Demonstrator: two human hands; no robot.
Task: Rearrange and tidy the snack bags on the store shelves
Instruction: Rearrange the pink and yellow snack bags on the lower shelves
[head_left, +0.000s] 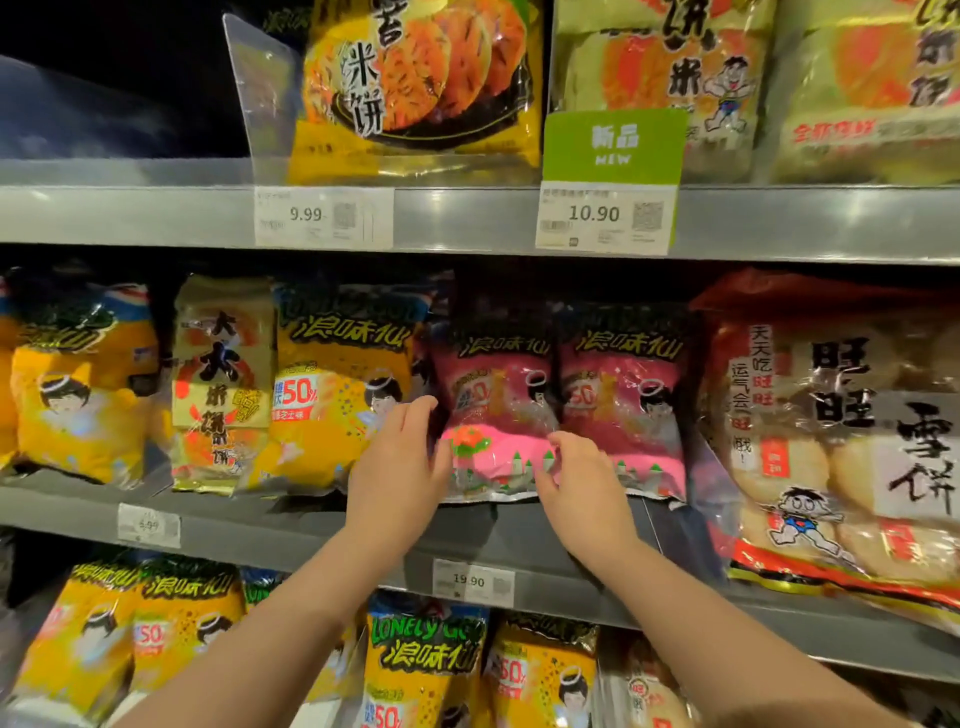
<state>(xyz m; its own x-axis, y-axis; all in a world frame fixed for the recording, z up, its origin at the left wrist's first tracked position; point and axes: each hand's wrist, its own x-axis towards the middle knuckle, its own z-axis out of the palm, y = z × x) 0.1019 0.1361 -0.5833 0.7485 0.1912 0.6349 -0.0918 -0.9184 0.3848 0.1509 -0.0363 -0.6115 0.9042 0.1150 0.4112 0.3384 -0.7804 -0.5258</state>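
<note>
The left pink bag is found upright on the middle shelf, touching a second pink bag on its right and a yellow bag on its left. The left hand is laid against the pink bag's lower left edge, fingers spread and slightly curled, nothing clamped. The right hand is set at its lower right corner, fingers loosely apart, touching the bag's bottom edge. A large red-and-white bag is seen further right. A price tag is fixed below the pink bag.
</note>
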